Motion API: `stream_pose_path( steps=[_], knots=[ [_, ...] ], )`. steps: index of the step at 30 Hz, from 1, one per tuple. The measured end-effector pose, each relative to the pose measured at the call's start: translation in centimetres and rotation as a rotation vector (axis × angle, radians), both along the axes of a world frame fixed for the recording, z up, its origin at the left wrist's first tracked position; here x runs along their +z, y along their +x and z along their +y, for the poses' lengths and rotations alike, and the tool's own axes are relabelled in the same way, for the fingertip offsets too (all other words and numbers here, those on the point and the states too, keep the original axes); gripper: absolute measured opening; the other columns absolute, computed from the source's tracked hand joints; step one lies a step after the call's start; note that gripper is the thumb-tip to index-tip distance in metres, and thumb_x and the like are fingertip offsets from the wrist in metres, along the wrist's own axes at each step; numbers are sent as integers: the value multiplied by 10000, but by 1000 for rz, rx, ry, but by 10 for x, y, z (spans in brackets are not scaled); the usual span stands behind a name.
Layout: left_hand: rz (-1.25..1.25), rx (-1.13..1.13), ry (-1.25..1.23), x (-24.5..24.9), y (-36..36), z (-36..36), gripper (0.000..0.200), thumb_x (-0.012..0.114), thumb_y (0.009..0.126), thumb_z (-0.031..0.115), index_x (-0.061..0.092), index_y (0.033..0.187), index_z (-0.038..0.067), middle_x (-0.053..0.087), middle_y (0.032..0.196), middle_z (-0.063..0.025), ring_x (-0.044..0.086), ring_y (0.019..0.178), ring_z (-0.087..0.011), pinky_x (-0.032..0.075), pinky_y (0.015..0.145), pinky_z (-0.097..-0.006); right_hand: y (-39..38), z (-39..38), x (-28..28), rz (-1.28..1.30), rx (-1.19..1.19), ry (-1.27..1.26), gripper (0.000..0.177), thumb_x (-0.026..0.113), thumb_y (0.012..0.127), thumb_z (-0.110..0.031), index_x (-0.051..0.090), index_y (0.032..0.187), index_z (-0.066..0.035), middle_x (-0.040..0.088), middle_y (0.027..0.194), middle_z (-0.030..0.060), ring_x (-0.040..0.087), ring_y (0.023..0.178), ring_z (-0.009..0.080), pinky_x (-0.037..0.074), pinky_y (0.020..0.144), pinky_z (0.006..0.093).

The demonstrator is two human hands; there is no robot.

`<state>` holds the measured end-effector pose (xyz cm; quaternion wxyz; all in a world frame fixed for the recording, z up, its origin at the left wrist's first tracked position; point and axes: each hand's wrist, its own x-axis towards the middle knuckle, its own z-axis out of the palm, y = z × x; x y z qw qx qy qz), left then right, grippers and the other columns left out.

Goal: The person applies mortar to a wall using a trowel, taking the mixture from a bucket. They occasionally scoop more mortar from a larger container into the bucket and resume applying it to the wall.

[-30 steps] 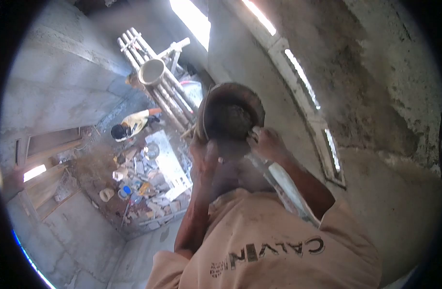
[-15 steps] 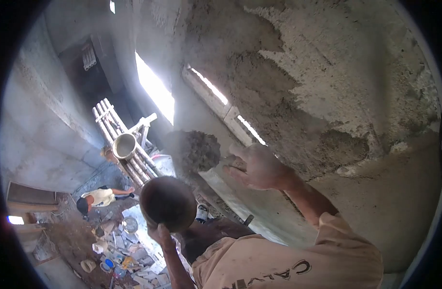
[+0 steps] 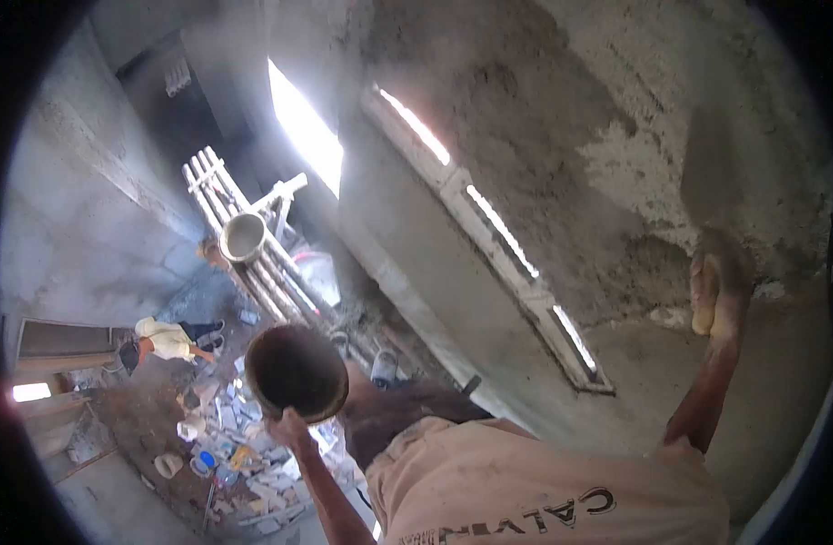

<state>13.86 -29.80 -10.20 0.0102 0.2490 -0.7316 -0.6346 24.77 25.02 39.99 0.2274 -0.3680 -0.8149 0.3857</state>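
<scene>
My left hand (image 3: 290, 423) grips the lower rim of a round dark mortar pan (image 3: 296, 371), held out at chest height over the drop below. At the right, my right hand (image 3: 716, 289) is raised and shut on the handle of a trowel (image 3: 707, 168). The grey, blurred blade lies against the rough wet plaster (image 3: 544, 118) on the wall. My beige shirt (image 3: 535, 481) fills the lower middle of the view.
A bamboo scaffold (image 3: 253, 263) carries a metal bucket (image 3: 243, 237). Far below, a person in a yellow shirt (image 3: 167, 339) bends beside rubble and containers (image 3: 226, 454). A bright window opening (image 3: 303, 127) and narrow vent slots (image 3: 516, 250) break the wall.
My right hand has swung with the trowel from the middle, where it carried a lump of mortar, up to the wall at the right. The pan stays low at the left.
</scene>
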Motion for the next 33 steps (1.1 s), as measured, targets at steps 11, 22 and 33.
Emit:
stream_pose_path(
  steps=[11,22,33],
  knots=[
    [-18,-714,-302,71,-42,182,492,551,758,42,673,1221,-72,759,1021,-180,704,904,-226,554,794,-386,-28,-139,-432,-456,706,698,402,658,913,-257,659,1245,-29,722,993,164,697,933,384,534,852,532],
    [89,-886,207,110,-62,266,685,756,895,304,559,1412,-99,692,1306,-165,623,1242,-215,484,1064,-345,-33,-99,-419,-625,528,58,259,671,888,-277,702,974,-35,723,916,231,718,885,432,586,777,514],
    [167,-824,260,79,-60,238,750,648,918,469,546,1404,-93,677,1240,-146,627,1114,-209,513,956,-360,-56,-115,-388,-759,417,-307,458,616,941,-414,690,1066,20,702,1012,304,694,1028,456,532,918,535]
  ],
)
